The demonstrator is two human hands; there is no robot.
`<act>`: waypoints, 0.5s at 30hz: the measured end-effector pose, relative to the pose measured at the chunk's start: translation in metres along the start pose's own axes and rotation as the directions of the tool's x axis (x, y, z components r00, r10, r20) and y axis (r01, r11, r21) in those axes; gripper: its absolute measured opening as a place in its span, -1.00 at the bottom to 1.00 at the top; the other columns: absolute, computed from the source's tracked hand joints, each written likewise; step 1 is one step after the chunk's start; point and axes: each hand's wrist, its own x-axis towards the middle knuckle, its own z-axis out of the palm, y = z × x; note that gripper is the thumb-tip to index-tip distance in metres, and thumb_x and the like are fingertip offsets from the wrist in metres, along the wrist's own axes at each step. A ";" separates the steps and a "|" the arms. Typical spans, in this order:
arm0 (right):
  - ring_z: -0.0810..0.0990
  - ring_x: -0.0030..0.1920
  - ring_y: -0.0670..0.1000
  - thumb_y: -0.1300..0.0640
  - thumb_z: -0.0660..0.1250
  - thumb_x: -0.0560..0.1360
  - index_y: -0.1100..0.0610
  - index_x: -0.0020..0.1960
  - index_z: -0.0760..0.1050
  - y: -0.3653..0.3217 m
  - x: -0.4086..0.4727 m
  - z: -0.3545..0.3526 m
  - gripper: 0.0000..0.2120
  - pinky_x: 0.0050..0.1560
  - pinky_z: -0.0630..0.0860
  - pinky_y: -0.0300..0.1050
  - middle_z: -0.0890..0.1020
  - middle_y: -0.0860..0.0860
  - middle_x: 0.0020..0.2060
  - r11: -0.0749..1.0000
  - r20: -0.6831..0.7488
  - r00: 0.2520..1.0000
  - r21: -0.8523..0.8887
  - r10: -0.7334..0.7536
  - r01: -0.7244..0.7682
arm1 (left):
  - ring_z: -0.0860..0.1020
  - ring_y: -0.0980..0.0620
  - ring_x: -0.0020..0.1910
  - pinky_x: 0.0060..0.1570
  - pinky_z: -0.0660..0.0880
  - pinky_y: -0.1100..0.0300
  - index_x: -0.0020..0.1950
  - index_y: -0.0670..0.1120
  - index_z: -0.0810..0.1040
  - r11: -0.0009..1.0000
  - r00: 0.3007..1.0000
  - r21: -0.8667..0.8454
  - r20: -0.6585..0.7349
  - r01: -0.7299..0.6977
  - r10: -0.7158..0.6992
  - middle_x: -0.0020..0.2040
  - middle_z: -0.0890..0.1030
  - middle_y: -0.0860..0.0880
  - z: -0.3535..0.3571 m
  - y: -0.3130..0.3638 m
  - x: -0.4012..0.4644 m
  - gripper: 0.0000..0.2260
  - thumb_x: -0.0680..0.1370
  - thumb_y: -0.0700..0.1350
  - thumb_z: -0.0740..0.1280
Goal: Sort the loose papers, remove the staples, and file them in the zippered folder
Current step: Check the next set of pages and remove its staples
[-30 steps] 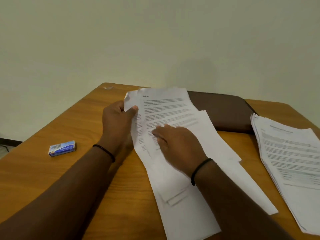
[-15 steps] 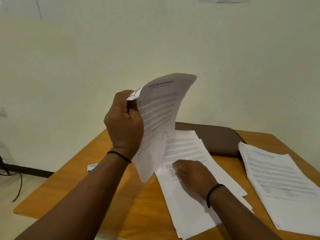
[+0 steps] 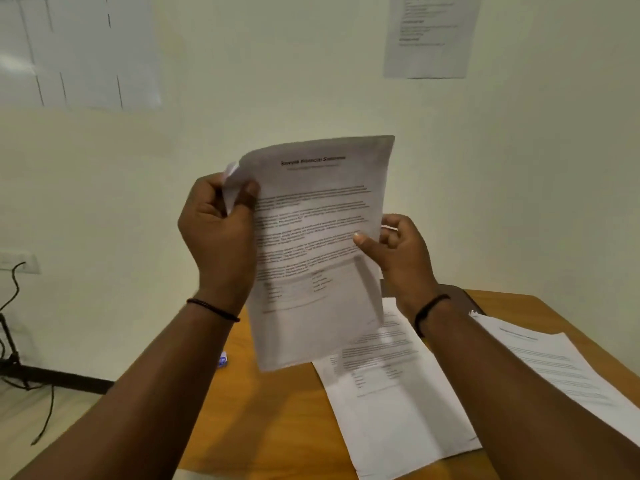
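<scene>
White printed paper fills the centre of the view: a stapled set of sheets (image 3: 318, 237) is held upright in the air above the wooden desk (image 3: 273, 417), clear of its surface. The fingers (image 3: 249, 194) of the left hand (image 3: 218, 233) are curled and clamped on the set's upper left corner, where a small flap of paper folds back between thumb and forefinger. The right hand (image 3: 401, 258) pinches the right edge of the same set about halfway down, its thumb pressed flat on the printed face and its other fingers bent behind the page. Each wrist carries a thin dark band.

Below the raised pages, a loose pile of papers (image 3: 391, 382) lies flat on the desk, running from its middle toward the near edge. A second stack of papers (image 3: 561, 372) lies at the desk's right edge, just beside the first pile. A corner of the dark brown zippered folder (image 3: 465, 297) shows at the far side of the desk, behind the right wrist and mostly hidden. A small blue box (image 3: 222, 359) sits near the desk's left edge, partly covered by the left forearm.

A printed notice (image 3: 431, 32) hangs on the pale wall beyond the desk, with a ruled chart (image 3: 76, 50) at upper left; both are too blurred to read.
</scene>
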 end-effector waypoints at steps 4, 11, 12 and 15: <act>0.69 -0.19 0.00 0.16 0.50 0.47 0.16 -0.09 0.58 -0.008 0.001 0.005 -0.88 -0.15 0.68 -0.08 0.72 0.10 -0.13 1.000 -0.111 0.994 0.009 -0.018 0.019 | 0.46 0.21 -0.34 -0.24 0.48 0.29 -0.03 0.05 0.50 0.996 0.997 -0.054 0.029 0.066 -0.064 -0.32 0.50 0.15 -0.007 0.006 0.013 -0.85 0.55 -0.12 0.46; 0.72 -0.07 0.12 0.20 0.46 0.50 0.23 0.04 0.64 -0.004 0.000 -0.025 -0.85 -0.02 0.67 -0.04 0.73 0.12 -0.07 0.997 -0.158 0.985 0.021 0.073 -0.071 | 0.46 -0.01 -0.30 -0.35 0.43 0.13 -0.13 -0.14 0.47 0.891 0.859 0.004 0.267 0.454 -0.438 -0.27 0.50 -0.12 -0.004 -0.028 -0.026 -0.59 0.63 0.20 0.23; 0.71 -0.10 0.09 0.21 0.44 0.52 0.24 0.05 0.64 0.001 -0.001 -0.037 -0.86 -0.05 0.66 -0.09 0.73 0.11 -0.08 0.995 -0.156 0.983 -0.021 0.093 -0.098 | 0.48 -0.05 -0.29 -0.35 0.46 0.09 -0.08 -0.21 0.50 0.849 0.801 0.021 0.321 0.528 -0.506 -0.24 0.50 -0.20 -0.002 -0.033 -0.039 -0.51 0.65 0.22 0.18; 0.66 -0.15 0.06 0.23 0.42 0.53 0.32 0.00 0.62 0.021 -0.002 -0.073 -0.86 -0.10 0.61 -0.13 0.69 0.09 -0.15 0.968 -0.162 0.969 -0.135 0.188 -0.210 | 0.54 -0.01 -0.39 -0.38 0.53 0.10 -0.04 -0.22 0.59 0.665 0.573 0.116 0.412 0.738 -0.708 -0.31 0.59 -0.12 0.005 -0.042 -0.078 -0.43 0.67 0.23 0.05</act>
